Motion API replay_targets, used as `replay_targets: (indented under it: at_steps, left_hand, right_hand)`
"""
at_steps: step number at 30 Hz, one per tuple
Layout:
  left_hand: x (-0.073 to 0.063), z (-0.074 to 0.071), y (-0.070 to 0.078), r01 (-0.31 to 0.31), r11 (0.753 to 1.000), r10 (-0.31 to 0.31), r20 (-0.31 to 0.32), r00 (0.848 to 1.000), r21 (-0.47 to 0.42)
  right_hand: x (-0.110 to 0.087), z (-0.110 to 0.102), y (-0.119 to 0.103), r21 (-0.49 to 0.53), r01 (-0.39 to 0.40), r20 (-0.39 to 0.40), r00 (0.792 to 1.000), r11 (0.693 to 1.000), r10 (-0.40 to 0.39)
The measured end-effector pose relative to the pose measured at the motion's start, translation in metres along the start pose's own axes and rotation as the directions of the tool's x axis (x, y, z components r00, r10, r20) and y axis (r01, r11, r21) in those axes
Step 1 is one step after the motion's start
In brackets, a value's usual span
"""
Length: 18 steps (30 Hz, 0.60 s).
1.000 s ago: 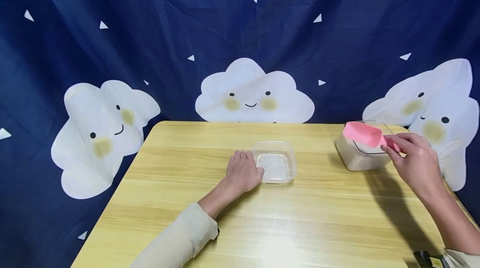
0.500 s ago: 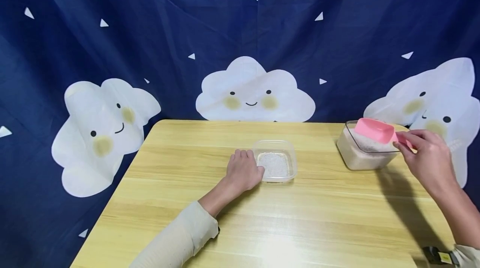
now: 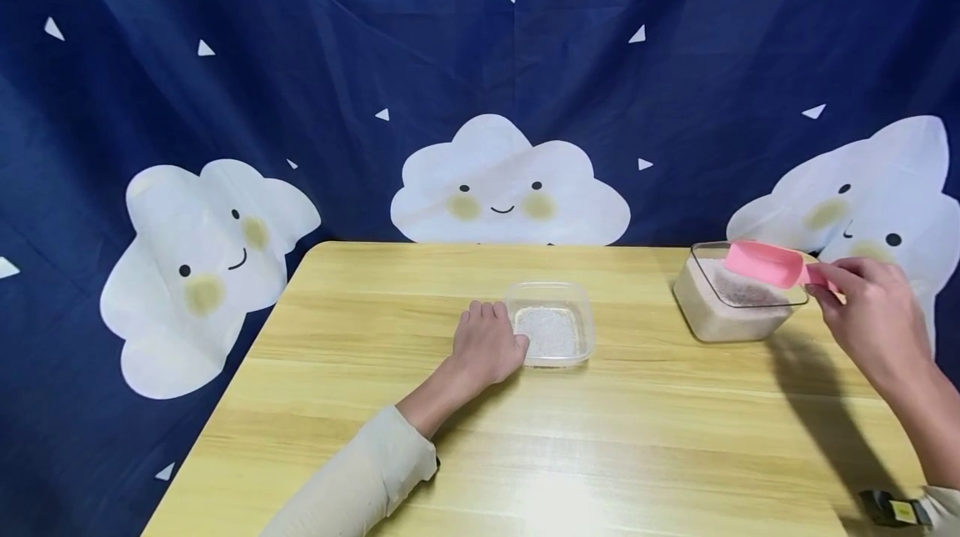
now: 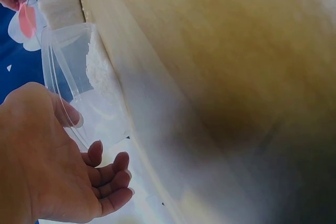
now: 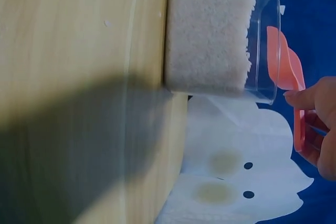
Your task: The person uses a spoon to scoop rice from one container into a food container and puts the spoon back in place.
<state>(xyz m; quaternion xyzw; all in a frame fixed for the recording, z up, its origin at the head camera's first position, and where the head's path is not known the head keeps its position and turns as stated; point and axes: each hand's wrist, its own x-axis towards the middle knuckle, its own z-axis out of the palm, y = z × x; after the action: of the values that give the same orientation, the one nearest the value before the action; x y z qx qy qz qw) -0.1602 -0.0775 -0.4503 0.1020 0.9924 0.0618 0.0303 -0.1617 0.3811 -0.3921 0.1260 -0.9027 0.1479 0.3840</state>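
Note:
My left hand (image 3: pixel 486 345) holds the near left corner of a small clear plastic box (image 3: pixel 573 359), fingers curled beside it. A layer of white grains that look like rice (image 4: pixel 100 69) lies in the bottom. To the right stands a taller clear container (image 3: pixel 712 312), largely filled with rice (image 5: pixel 210 40). My right hand (image 3: pixel 873 303) pinches the handle of a pink scoop (image 3: pixel 765 263) between thumb and fingers. Tilted, the scoop's bowl hangs over the container's opening, above the rice; no grains show in it.
The light wooden table (image 3: pixel 637 437) ends at the back against a dark blue curtain (image 3: pixel 450 37) with white clouds. A few stray grains (image 5: pixel 107 23) lie on the tabletop. The tall container stands close to the table's far right corner.
My right hand and the scoop have moved to the right above the tall container, uncovering more of the rice. The left hand and small box have stayed put.

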Motion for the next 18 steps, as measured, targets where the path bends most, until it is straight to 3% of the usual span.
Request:
replay_targets:
  at_steps: [6, 18]
  left_hand:
    - [0.0, 0.0009, -0.0011, 0.012, 1.0, -0.012, 0.009, 1.0, -0.005]
    - [0.0001, 0.0013, -0.0006, 0.0, 1.0, 0.0, -0.01, 1.0, 0.009]
  right_hand:
    - [0.0024, -0.0024, 0.0021, -0.064, -0.011, 0.053, 0.998, 0.998, 0.015]
    - [0.0087, -0.0075, -0.0007, -0.183, 0.066, 0.12, 0.992, 0.981, -0.045]
